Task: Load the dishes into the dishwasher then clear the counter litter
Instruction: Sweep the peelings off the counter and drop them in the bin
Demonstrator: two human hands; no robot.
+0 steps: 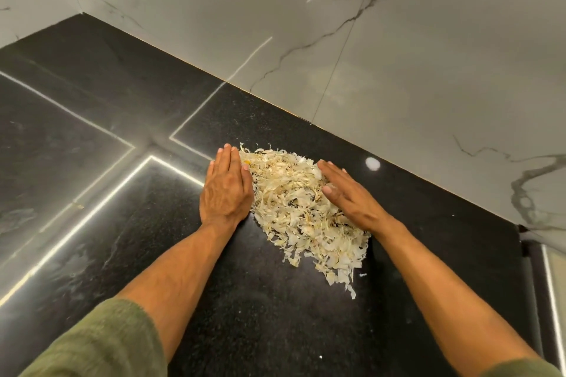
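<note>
A heap of pale, papery peel litter (301,211) lies on the black speckled counter (251,300), near the wall. My left hand (226,190) rests flat on the counter with straight fingers, its edge touching the heap's left side. My right hand (349,194) lies with straight fingers against the heap's right side, partly on top of the peels. Neither hand holds anything. No dishes or dishwasher are in view.
A grey marble-veined wall (398,64) rises right behind the counter. The counter's corner lies at the far left (81,14). A dark gap and a lit edge (548,285) border the counter on the right.
</note>
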